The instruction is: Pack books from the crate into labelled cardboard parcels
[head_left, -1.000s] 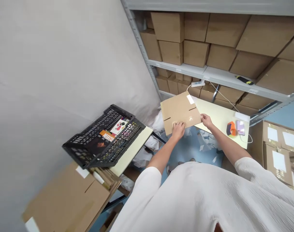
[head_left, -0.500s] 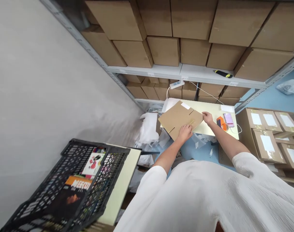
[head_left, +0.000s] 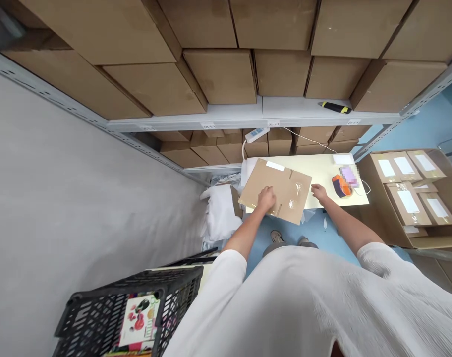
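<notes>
head view, looking steeply down over your own torso. flattened cardboard box (head_left: pixel 276 191) lies on the pale table (head_left: pixel 324 171), skewed, with its near corner hanging past the table's front edge. your left hand (head_left: pixel 266 199) is on top of it near that edge, palm down, fingers loosely spread, nothing clasped that i can see. looks like weight to pin the sheet, since part of it is unsupported. your right hand (head_left: pixel 318 192) sits at the sheet's right edge, fingers curled. touching or just beside it, can't tell, and can't tell whether it pinches the edge. hands on opposite sides reads as steadying the sheet. orange tape dispenser (head_left: pixel 339 186) is just right of the right hand, within easy reach, with a blurred-out purple item (head_left: pixel 349 174) against it.

hidden / unclear: left thumb and whatever is under the sheet. clear tape patches on the cardboard glare, extent unclear. black crate (head_left: pixel 129 307) at bottom left is cut off by the frame, only some printed packs inside show. shelf (head_left: pixel 229 111) labels are too small to read. carton of labelled boxes (head_left: pixel 408 198) at right is partly cropped.
</notes>
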Available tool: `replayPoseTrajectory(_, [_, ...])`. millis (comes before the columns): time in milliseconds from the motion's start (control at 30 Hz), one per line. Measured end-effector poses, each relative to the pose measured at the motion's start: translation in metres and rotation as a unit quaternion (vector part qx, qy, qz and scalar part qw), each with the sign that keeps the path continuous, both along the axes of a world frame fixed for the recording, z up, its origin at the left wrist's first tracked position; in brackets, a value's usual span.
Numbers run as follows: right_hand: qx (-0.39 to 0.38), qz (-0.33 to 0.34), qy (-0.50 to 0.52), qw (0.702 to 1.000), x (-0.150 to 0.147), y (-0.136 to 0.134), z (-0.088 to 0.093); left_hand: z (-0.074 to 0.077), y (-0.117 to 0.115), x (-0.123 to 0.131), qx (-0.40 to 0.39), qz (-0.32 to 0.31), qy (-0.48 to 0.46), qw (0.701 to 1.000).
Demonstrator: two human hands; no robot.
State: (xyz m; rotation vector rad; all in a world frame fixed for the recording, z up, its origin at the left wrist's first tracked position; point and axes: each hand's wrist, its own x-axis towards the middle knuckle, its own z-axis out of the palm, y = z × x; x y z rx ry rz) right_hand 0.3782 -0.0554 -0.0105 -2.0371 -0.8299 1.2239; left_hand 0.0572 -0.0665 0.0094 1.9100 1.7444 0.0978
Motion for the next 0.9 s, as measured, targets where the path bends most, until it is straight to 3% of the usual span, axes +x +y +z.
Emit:
replayPoseTrajectory(200, [-0.08,0.015,-0.024,0.996,-0.02,-0.018,-0.018,-0.023,0.033,-0.053,-0.052,0.115,0.009,0.992])
replayPoseTrajectory(400, [-0.101,0.015,-0.063,0.993,-0.034,-0.016,-0.034,-0.038,0.057,-0.082,-0.057,0.159,0.0,0.986])
replayPoseTrajectory(567, [-0.105,-0.007,-0.091,0.99,-0.038,-0.014,-0.041,-0.04,0.062,-0.091,-0.099,0.182,0.005,0.978])
replayPoseTrajectory(900, [-0.12,-0.01,-0.113,0.986,-0.024,-0.011,-0.041,-0.033,0.066,-0.103,-0.094,0.24,-0.021,0.966])
